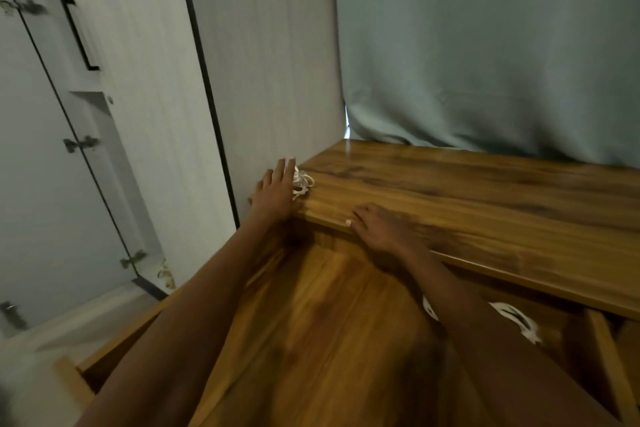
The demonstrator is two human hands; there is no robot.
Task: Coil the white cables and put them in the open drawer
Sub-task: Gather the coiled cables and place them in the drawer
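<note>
A small bunch of white cable point(302, 183) lies at the left end of the wooden cabinet top point(467, 191). My left hand point(275, 189) rests flat against it with fingers spread, touching the cable on its left side. My right hand point(377, 222) lies palm down on the top's front edge, fingers apart, holding nothing. Below, the open wooden drawer point(311, 315) is pulled out toward me. Another white cable coil point(516, 319) lies in it at the right, partly hidden by my right forearm.
A pale cupboard side panel point(270, 62) stands right beside the cabinet's left end. A grey-green curtain point(485, 45) hangs behind the top. White wardrobe doors with a black handle point(80, 34) are at the left. A drawer divider point(609, 364) sits at the right.
</note>
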